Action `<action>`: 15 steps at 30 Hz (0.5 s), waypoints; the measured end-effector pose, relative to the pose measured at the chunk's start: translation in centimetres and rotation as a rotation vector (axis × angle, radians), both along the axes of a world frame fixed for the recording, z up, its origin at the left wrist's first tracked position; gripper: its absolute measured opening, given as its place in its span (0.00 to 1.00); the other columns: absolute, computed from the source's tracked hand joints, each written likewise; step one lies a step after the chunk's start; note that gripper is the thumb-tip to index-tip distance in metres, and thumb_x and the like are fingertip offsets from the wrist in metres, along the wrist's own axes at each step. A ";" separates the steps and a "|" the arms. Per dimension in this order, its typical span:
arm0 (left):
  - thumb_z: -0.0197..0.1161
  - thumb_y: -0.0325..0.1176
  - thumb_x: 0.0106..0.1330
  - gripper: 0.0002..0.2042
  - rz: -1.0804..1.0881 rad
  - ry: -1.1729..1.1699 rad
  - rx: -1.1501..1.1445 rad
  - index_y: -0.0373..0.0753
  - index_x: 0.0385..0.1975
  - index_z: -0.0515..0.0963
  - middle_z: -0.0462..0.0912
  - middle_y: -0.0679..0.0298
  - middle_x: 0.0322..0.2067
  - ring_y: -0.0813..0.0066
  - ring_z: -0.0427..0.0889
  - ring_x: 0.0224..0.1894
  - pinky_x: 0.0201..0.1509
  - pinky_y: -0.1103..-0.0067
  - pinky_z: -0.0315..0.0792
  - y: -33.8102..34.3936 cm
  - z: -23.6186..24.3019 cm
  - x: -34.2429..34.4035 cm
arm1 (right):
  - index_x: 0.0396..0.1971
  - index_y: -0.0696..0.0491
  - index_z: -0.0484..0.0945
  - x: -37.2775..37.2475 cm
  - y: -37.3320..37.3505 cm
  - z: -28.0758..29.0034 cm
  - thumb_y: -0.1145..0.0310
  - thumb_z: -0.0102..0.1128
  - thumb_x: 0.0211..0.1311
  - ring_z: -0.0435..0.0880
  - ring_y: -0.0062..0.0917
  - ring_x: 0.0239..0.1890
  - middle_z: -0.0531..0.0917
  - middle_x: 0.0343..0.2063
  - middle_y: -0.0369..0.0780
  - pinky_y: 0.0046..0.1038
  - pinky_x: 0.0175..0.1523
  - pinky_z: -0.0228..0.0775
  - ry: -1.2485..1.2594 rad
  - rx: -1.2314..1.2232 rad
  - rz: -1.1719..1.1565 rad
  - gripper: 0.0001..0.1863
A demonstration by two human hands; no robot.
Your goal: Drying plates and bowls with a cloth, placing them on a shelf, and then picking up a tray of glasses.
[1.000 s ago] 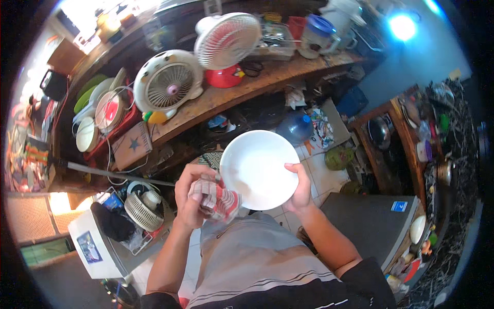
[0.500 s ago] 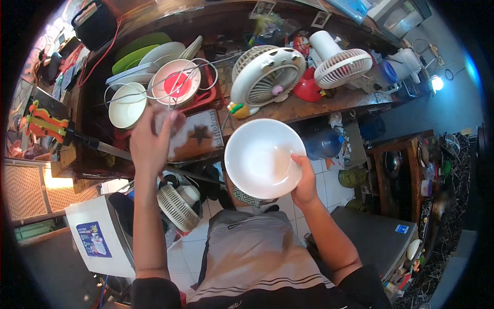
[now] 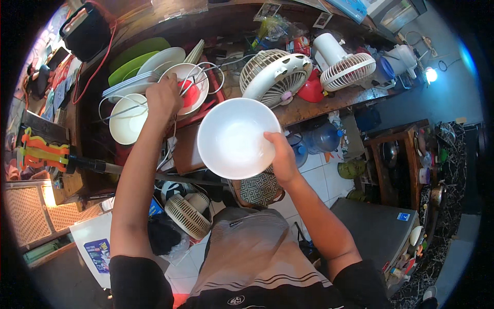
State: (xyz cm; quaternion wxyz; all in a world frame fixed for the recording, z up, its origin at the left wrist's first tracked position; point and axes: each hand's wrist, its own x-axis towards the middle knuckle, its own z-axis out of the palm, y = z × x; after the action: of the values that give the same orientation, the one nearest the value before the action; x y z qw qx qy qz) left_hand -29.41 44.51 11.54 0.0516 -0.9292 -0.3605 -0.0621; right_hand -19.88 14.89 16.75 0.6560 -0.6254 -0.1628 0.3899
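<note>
In my right hand (image 3: 281,157) is a white bowl (image 3: 231,134), gripped by its right rim with the thumb over the edge. My left hand (image 3: 163,95) reaches into the dish pile, fingers curled among white cords (image 3: 216,85); what they hold is hidden. Beside it are a pink bowl with a red centre (image 3: 194,74), an empty cream bowl (image 3: 123,123) and, behind, stacked green plates (image 3: 123,67) and white plates (image 3: 162,57) in a red rack (image 3: 216,95).
Two fans (image 3: 275,77) (image 3: 347,72) stand along the wooden shelf (image 3: 319,110). Below are a blue water jug (image 3: 321,139), a patterned stool (image 3: 257,188) and another fan (image 3: 188,216). A black pole (image 3: 105,167) crosses at left; a grey appliance (image 3: 368,237) stands at lower right.
My left hand moved up from beside the bowl into the dishes; the checked cloth it held is no longer visible. The bowl moved slightly left and up. The view shifted toward the shelf.
</note>
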 end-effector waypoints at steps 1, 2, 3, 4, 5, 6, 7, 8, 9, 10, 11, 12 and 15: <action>0.62 0.32 0.53 0.10 -0.028 -0.027 0.014 0.37 0.34 0.79 0.82 0.50 0.38 0.50 0.84 0.36 0.39 0.61 0.78 0.2 -0.2 0.0 | 0.58 0.62 0.66 0.0 0.5 0.2 0.64 0.41 0.65 0.70 0.27 0.54 0.74 0.50 0.44 0.27 0.62 0.59 -0.021 0.005 0.017 0.24; 0.62 0.32 0.53 0.10 -0.031 -0.026 0.012 0.37 0.34 0.79 0.82 0.50 0.38 0.50 0.84 0.36 0.39 0.61 0.78 0.2 -0.2 0.2 | 0.58 0.61 0.65 0.0 0.9 0.3 0.65 0.40 0.64 0.70 0.27 0.54 0.74 0.50 0.44 0.27 0.62 0.58 -0.041 0.007 0.039 0.25; 0.63 0.33 0.53 0.11 -0.019 -0.030 -0.012 0.36 0.34 0.79 0.83 0.49 0.37 0.49 0.84 0.36 0.39 0.61 0.78 0.4 -0.1 0.3 | 0.58 0.61 0.65 0.0 1.2 0.2 0.65 0.40 0.64 0.70 0.27 0.54 0.74 0.50 0.44 0.27 0.62 0.58 -0.039 0.005 0.038 0.25; 0.63 0.34 0.54 0.11 -0.004 -0.034 -0.037 0.36 0.35 0.79 0.83 0.49 0.36 0.49 0.85 0.37 0.39 0.61 0.78 0.5 0.0 0.4 | 0.58 0.62 0.65 0.0 1.5 0.1 0.66 0.40 0.64 0.70 0.27 0.55 0.74 0.50 0.44 0.27 0.63 0.58 -0.016 0.024 0.039 0.25; 0.63 0.34 0.54 0.11 -0.003 -0.032 -0.043 0.36 0.35 0.79 0.83 0.49 0.36 0.49 0.85 0.37 0.39 0.61 0.78 0.6 0.4 0.6 | 0.58 0.62 0.66 0.1 1.8 -0.1 0.66 0.40 0.63 0.70 0.27 0.55 0.73 0.50 0.45 0.27 0.63 0.58 0.007 0.040 0.039 0.25; 0.64 0.36 0.54 0.12 0.013 -0.016 -0.098 0.37 0.35 0.79 0.84 0.49 0.35 0.49 0.84 0.37 0.40 0.61 0.78 0.8 0.8 0.6 | 0.58 0.62 0.66 0.2 2.1 -0.3 0.66 0.40 0.63 0.70 0.27 0.55 0.73 0.50 0.45 0.27 0.63 0.58 0.010 0.034 0.042 0.25; 0.65 0.38 0.55 0.13 0.032 0.001 -0.154 0.38 0.36 0.79 0.84 0.48 0.35 0.49 0.84 0.38 0.40 0.60 0.78 1.0 1.3 0.4 | 0.58 0.62 0.66 0.3 2.3 -0.4 0.66 0.41 0.63 0.69 0.28 0.55 0.73 0.51 0.45 0.27 0.63 0.58 0.006 0.042 0.046 0.25; 0.66 0.41 0.55 0.14 0.041 0.002 -0.178 0.40 0.38 0.79 0.84 0.49 0.36 0.49 0.84 0.40 0.41 0.59 0.77 0.6 2.1 0.5 | 0.58 0.62 0.66 0.4 2.4 -0.6 0.66 0.41 0.63 0.69 0.28 0.56 0.73 0.51 0.45 0.27 0.63 0.57 0.002 0.047 0.042 0.25; 0.66 0.41 0.55 0.14 0.045 0.005 -0.181 0.40 0.38 0.79 0.84 0.49 0.36 0.49 0.84 0.40 0.41 0.59 0.77 0.8 2.8 0.1 | 0.58 0.62 0.66 0.5 2.8 -0.9 0.66 0.41 0.63 0.69 0.28 0.56 0.73 0.51 0.45 0.27 0.63 0.57 0.006 0.044 0.046 0.25; 0.66 0.40 0.54 0.15 0.035 -0.030 -0.183 0.41 0.39 0.78 0.84 0.50 0.36 0.50 0.84 0.40 0.41 0.59 0.76 1.1 3.2 -0.4 | 0.57 0.62 0.67 0.6 3.1 -1.3 0.67 0.41 0.63 0.70 0.28 0.55 0.74 0.51 0.45 0.27 0.63 0.58 -0.010 0.057 0.030 0.25; 0.66 0.40 0.54 0.15 0.026 -0.066 -0.180 0.42 0.40 0.77 0.84 0.51 0.35 0.50 0.84 0.40 0.41 0.58 0.76 1.2 4.1 -0.8 | 0.56 0.62 0.68 0.9 3.5 -1.7 0.67 0.41 0.62 0.70 0.28 0.55 0.74 0.51 0.45 0.27 0.63 0.58 -0.027 0.074 0.016 0.24; 0.64 0.39 0.55 0.16 0.033 -0.063 -0.149 0.42 0.42 0.75 0.84 0.53 0.34 0.51 0.84 0.40 0.41 0.59 0.75 1.1 5.0 -1.0 | 0.56 0.62 0.68 1.2 3.8 -2.0 0.67 0.41 0.62 0.70 0.28 0.55 0.74 0.51 0.45 0.27 0.63 0.58 -0.026 0.076 0.023 0.24; 0.62 0.38 0.56 0.16 0.050 -0.142 -0.111 0.43 0.43 0.75 0.84 0.54 0.34 0.51 0.83 0.39 0.40 0.60 0.75 1.7 6.6 -1.3 | 0.57 0.62 0.69 1.9 5.0 -2.5 0.63 0.45 0.64 0.75 0.25 0.50 0.77 0.48 0.42 0.26 0.58 0.63 -0.157 0.092 0.013 0.26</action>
State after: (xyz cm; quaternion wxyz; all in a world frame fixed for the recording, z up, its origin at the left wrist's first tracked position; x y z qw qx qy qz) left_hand -30.74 46.24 18.10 -0.0243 -0.9147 -0.3891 -0.1066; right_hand -17.93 19.90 14.29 0.6666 -0.6222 -0.2358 0.3360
